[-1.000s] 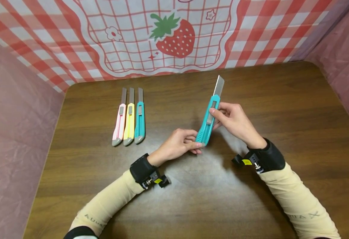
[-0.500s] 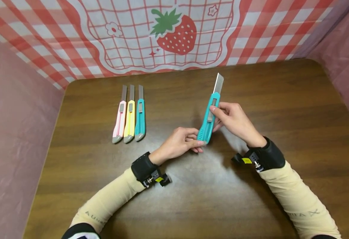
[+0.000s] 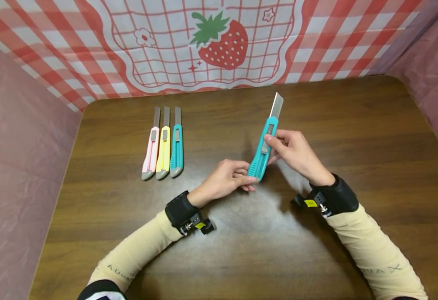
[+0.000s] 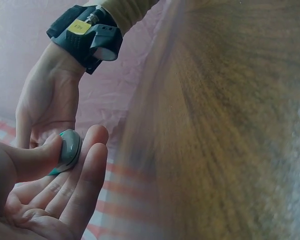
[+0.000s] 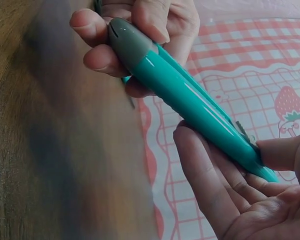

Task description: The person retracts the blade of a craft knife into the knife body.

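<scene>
Above the table (image 3: 241, 250), I hold a teal cutter (image 3: 263, 146) between my hands, its long axis slanting away and slightly right, blade (image 3: 277, 105) at the far end. My left hand (image 3: 222, 179) pinches its grey end cap (image 5: 130, 42); my right hand (image 3: 295, 152), nearer the blade, grips the upper body, thumb (image 3: 273, 143) partly covering the metal slider (image 3: 265, 147). Fingers behind are partly hidden from the head view; neither wrist view shows the held blade.

Left hand (image 4: 52, 202) pinching gray cap (image 4: 71, 150), right hand (image 4: 50, 97) beyond, black wristband (image 4: 80, 49), wooden table (image 4: 215, 125)
</scene>
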`<state>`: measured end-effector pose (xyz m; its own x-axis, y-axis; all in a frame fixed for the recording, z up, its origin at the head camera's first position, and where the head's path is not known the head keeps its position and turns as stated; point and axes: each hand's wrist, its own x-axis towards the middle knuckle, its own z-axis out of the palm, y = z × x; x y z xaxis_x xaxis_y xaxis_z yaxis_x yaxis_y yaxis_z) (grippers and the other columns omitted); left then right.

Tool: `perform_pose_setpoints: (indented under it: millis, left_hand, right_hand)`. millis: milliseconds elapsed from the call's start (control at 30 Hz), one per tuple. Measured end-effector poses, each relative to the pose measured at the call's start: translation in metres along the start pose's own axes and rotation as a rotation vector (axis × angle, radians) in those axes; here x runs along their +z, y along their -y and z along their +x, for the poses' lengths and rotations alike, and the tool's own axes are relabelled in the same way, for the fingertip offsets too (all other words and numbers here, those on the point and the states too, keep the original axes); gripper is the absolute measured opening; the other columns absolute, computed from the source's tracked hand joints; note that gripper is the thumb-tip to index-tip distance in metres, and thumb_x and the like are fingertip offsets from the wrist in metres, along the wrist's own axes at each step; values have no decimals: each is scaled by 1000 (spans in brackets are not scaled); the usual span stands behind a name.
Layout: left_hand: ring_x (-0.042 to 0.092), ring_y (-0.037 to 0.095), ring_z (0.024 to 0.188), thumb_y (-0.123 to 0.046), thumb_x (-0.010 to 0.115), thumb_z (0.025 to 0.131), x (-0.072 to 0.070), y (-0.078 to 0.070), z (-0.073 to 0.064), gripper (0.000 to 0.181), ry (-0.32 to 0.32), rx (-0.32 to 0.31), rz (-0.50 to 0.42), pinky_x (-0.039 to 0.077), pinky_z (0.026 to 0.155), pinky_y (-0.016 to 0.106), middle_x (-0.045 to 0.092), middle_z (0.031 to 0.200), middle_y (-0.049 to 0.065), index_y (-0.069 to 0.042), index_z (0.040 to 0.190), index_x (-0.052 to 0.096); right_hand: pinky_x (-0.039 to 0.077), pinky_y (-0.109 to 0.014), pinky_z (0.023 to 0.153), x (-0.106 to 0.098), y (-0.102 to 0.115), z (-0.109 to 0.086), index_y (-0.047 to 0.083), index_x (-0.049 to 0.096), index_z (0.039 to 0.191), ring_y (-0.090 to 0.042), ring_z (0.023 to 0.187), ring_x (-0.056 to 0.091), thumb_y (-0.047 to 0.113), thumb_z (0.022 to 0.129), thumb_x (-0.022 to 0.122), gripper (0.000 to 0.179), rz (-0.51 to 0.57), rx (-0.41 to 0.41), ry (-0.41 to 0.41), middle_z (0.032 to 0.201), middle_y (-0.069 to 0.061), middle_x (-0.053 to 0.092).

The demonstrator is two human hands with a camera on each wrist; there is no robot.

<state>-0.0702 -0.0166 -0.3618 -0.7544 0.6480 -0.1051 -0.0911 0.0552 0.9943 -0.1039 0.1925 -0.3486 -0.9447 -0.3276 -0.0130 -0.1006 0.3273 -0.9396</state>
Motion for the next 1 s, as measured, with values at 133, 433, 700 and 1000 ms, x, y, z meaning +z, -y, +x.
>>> perform_pose_setpoints:
  millis: [133,433,700,1000]
  left_hand:
    - [64,36,75,7,58,87,1,-1,0,16,-4,-14,4,56,72,56,63,93,33,14,102,58]
    - [65,35,75,7,58,87,3,2,-1,15,-1,-23,-3,56,72,55,64,92,32,13,101,58]
    - [64,38,76,8,58,87,1,0,-1,13,-17,5,1,54,72,59,63,91,34,14,99,57]
    - [63,39,77,7,57,87,-1,-1,-1,11,-5,24,-5,55,71,57,63,92,34,12,98,57]
  right_hand:
    - [60,-43,59,0,1,-2,-4,60,99,-26,59,65,23,97,50,29,-2,-7,5,80,-19,66]
    - [59,-46,59,0,1,-3,-5,60,98,-28,61,65,20,96,52,26,-4,-3,24,80,-20,66]
    - [60,-44,57,3,4,-3,-4,59,99,-22,64,65,14,93,56,19,-43,-31,-8,81,-18,66]
    - [60,-41,56,5,4,-2,-7,56,101,-24,64,64,13,94,56,21,-13,-62,-21,82,-20,63]
